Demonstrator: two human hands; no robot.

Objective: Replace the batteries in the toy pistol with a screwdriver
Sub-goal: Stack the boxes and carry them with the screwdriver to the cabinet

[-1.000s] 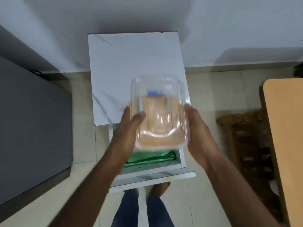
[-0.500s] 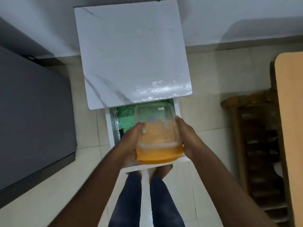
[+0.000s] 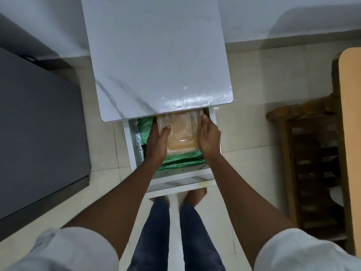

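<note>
A clear plastic box point(image 3: 181, 132) with an orange base and a see-through lid sits low inside the open drawer point(image 3: 181, 176) of a white cabinet. My left hand point(image 3: 157, 142) grips its left side, thumb on the lid. My right hand point(image 3: 209, 136) grips its right side. The box's far end is partly under the marble top point(image 3: 156, 55). Its contents are blurred behind the lid. No toy pistol, batteries or screwdriver can be made out.
Green shiny lining point(image 3: 181, 163) covers the drawer floor. A dark slim object point(image 3: 144, 150) lies along the drawer's left wall. A grey bed or surface point(image 3: 35, 130) is at left, a wooden rack point(image 3: 312, 163) and tan tabletop point(image 3: 351, 133) at right. My bare feet stand below the drawer.
Both hands carried the box from above the marble top toward me and down into the open drawer. The view tilted downward as well.
</note>
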